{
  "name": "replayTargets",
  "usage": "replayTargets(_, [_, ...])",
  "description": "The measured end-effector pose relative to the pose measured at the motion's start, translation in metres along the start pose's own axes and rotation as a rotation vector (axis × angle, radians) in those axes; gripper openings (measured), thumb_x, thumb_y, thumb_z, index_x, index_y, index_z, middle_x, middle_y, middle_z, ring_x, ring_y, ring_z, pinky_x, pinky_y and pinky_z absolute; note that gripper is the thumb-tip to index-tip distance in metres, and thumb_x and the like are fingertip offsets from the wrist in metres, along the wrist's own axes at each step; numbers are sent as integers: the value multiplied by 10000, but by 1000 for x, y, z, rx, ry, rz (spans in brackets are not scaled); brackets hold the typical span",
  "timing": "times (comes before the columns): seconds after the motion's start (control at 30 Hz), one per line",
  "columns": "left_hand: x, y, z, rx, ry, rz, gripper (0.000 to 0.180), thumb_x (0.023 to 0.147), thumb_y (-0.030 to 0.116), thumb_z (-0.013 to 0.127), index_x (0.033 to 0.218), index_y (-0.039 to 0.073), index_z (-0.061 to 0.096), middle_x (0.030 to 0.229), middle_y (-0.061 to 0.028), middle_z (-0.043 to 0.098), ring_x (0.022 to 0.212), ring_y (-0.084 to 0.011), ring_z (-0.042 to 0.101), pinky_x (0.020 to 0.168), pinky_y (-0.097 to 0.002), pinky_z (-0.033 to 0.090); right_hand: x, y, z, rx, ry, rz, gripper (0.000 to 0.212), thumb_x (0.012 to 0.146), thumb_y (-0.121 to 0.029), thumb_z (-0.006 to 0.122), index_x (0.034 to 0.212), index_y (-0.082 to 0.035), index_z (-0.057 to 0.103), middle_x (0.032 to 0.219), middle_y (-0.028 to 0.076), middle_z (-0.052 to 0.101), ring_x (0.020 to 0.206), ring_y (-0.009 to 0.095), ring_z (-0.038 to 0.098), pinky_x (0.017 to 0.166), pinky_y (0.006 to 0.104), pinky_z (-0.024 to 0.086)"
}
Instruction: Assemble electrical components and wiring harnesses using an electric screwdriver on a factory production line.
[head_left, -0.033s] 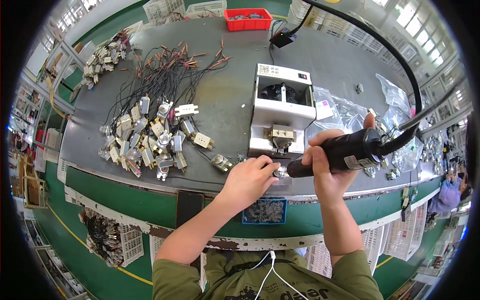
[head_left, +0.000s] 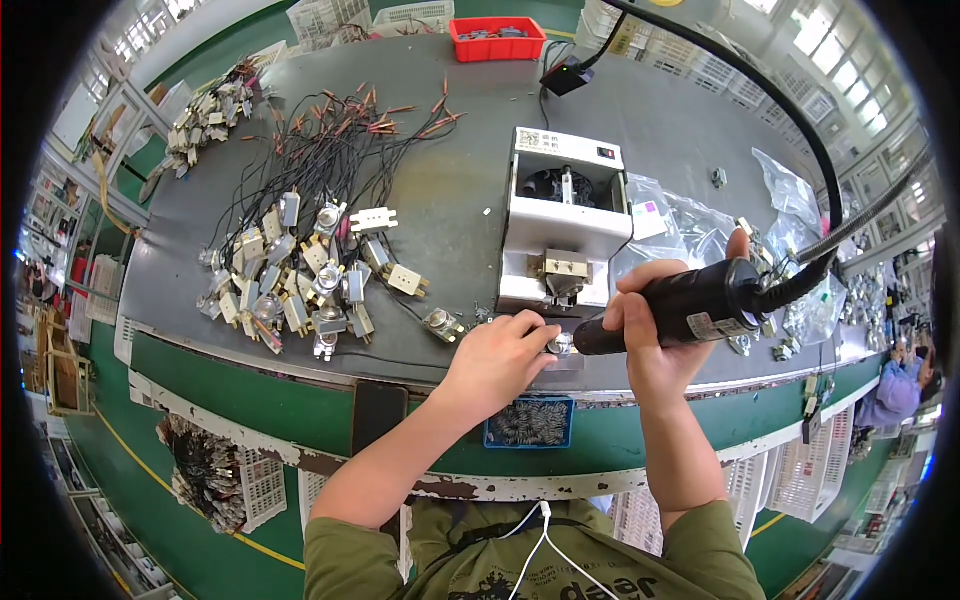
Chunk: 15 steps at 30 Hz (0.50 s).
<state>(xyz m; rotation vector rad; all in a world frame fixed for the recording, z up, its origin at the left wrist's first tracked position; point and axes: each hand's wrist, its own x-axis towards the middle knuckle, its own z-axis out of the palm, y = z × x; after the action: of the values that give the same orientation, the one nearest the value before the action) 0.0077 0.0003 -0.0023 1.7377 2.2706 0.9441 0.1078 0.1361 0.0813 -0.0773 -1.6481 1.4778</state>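
Observation:
My right hand (head_left: 655,335) is wrapped round a black electric screwdriver (head_left: 695,303), held nearly level with its nose toward the left. That nose meets a small shiny metal-and-glass part (head_left: 560,344) at the front edge of the bench. The fingers of my left hand (head_left: 500,362) are closed on this part and hide much of it; a black wire runs from beneath that hand to the left. Just behind stands a white and metal machine (head_left: 566,225) with an open top. A wired thermostat-like part (head_left: 440,325) lies left of my left hand.
A heap of wired white and grey parts (head_left: 300,285) covers the bench's left. A blue tray of screws (head_left: 530,424) and a dark phone (head_left: 379,415) sit at the front edge. Plastic bags (head_left: 690,225) lie right; a red bin (head_left: 497,40) stands at the back.

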Motion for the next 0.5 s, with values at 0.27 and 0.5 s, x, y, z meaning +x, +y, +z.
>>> replayTargets(0.27, [-1,0,-1,6,-22,-9,326,854,248,717,1145,119,653,1066,-34,605,902,-257,628,795,-379,523,-5,4,-1,-40,-33,-10,1001,872,116,581,1557,-173,-89,961,150,602,653,153,588,643,288,533])
replayTargets(0.5, [0,-3,-1,-20,-19,47,337,863,225,705,1167,106,624,1088,-51,590,922,-276,617,807,-391,516,-6,13,2,-13,-27,-31,980,797,147,655,1516,-25,12,937,118,646,689,126,631,688,246,523])
